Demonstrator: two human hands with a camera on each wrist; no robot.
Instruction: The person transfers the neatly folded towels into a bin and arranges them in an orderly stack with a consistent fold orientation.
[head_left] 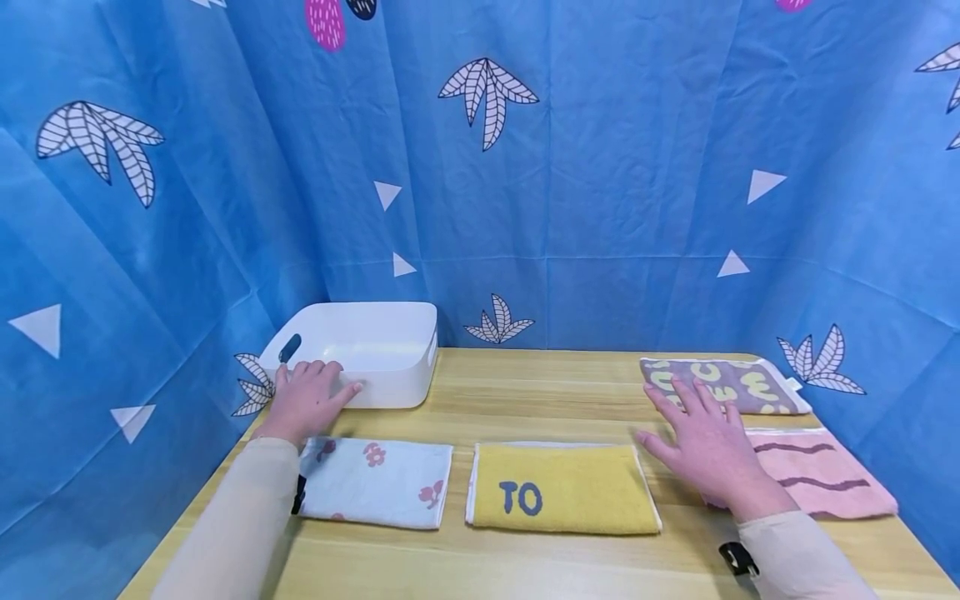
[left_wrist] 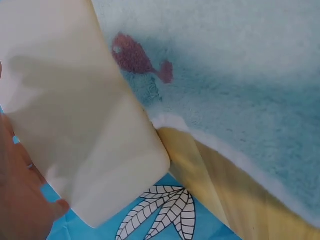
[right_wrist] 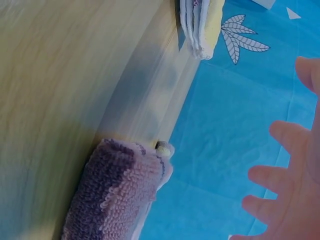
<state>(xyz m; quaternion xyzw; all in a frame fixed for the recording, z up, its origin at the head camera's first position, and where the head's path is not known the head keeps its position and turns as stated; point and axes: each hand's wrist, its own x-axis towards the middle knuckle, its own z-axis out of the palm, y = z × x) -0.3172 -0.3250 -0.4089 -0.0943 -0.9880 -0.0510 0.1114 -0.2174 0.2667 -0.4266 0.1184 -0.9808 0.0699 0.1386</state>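
Observation:
My left hand point(head_left: 303, 404) reaches to the front wall of a white plastic basket point(head_left: 386, 387), fingers extended near its rim. In the left wrist view, that hand's shadow falls on the basket's wall point(left_wrist: 85, 115). Just below the left hand lies a folded pale blue towel point(head_left: 375, 487) with reddish flowers. With fingers spread and nothing held, my right hand point(head_left: 708, 446) hovers by a folded pink towel point(head_left: 832, 479) with dark wavy stripes. Its fingertips overlap a folded greyish-purple towel point(head_left: 720, 387) with yellow letters.
A folded yellow towel point(head_left: 570, 492) marked "TO" lies between the hands on the wooden table point(head_left: 525, 387). The basket stands at the table's back left, its visible inside bare. A blue patterned curtain point(head_left: 600, 183) encloses the back and both sides.

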